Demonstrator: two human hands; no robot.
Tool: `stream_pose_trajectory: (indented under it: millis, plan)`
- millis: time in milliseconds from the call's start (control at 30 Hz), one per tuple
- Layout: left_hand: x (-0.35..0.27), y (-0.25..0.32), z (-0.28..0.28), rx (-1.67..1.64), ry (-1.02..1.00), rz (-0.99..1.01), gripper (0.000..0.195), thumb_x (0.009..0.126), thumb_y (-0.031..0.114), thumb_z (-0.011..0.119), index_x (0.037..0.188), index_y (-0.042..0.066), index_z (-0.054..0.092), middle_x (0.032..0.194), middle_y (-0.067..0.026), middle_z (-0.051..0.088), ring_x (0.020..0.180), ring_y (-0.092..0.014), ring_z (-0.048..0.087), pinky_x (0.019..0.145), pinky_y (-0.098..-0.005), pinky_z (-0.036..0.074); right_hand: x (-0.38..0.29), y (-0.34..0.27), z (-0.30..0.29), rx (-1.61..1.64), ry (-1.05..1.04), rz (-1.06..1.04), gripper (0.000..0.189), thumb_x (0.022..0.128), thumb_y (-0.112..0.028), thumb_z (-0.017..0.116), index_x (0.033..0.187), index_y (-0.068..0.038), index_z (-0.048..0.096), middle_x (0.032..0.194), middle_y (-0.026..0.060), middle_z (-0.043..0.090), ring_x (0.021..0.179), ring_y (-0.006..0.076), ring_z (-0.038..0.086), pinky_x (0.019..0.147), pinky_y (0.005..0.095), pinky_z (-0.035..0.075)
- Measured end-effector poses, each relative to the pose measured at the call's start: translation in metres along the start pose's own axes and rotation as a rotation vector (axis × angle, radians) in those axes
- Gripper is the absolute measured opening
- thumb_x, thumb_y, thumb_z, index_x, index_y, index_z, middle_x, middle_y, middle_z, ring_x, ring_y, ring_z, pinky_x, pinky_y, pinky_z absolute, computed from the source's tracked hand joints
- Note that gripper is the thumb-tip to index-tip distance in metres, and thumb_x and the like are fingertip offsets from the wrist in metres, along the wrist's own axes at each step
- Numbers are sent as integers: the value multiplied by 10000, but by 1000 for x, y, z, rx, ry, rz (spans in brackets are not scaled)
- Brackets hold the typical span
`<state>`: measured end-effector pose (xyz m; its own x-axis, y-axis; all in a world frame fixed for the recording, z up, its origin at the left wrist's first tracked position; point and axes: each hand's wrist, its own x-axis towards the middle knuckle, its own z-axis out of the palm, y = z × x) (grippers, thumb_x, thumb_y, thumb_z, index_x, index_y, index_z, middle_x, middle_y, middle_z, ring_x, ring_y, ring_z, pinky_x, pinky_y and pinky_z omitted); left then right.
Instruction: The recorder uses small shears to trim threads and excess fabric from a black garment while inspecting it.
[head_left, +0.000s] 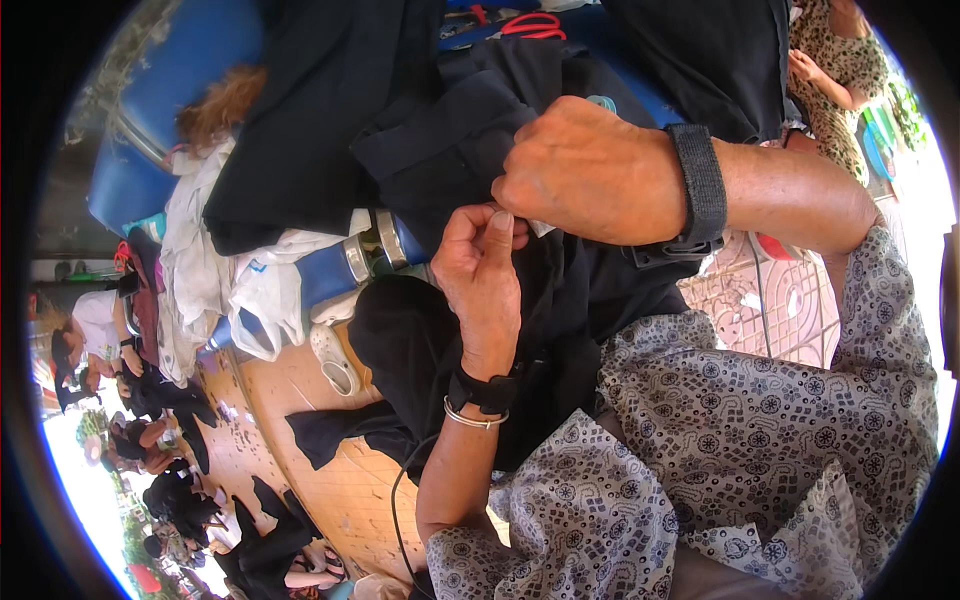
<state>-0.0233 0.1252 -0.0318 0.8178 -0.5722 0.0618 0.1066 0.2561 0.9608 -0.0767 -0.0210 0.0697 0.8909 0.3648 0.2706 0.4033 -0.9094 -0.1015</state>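
Observation:
My left hand (481, 277), wearing a black wrist strap and a pale bangle, has its thumb pressed against its bent fingers. Right beside it, my right hand (589, 176) is curled with its back to me, and its fingertips are hidden underneath. The two hands meet at the fingertips; anything pinched there is too small or covered to make out. A scrap of something white (541, 228) shows just below the right hand. Dark cloth (450, 127) lies behind and under both hands, with folded, stitched-looking layers.
Red-handled scissors (534, 26) lie on a blue surface at the top. Black cloth (315, 112) hangs at left, above a white plastic bag (266, 307). A pale clog (334, 360) rests below. A cable (395, 510) runs near my left arm. Other people (832, 82) sit nearby.

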Motion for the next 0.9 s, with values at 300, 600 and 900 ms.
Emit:
stream_pose_trajectory:
  millis: [300, 600, 900]
  plan:
    - [-4, 2, 1, 32, -4, -6, 133, 905, 132, 587, 862, 6, 585, 827, -41, 619, 729, -102, 583, 676, -241, 485, -9, 6, 0, -36, -55, 60, 101, 634, -102, 612, 608, -11, 576, 587, 163, 573, 617, 344, 598, 494, 405, 442]
    - [-41, 29, 38, 681, -607, 415, 79, 804, 14, 637, 794, -19, 565, 831, -130, 571, 670, -214, 579, 613, -282, 468, -38, 39, -11, 218, 52, 463, 213, 667, -54, 722, 831, -1, 598, 771, 128, 620, 793, 290, 613, 687, 373, 469]
    - [-17, 53, -4, 302, -56, -24, 254, 845, 142, 628, 1056, 28, 542, 967, -90, 595, 698, -173, 594, 545, -286, 431, -48, 57, 7, 532, 242, 432, 357, 723, -63, 707, 1043, 9, 566, 890, 46, 599, 724, 126, 537, 674, 281, 455]
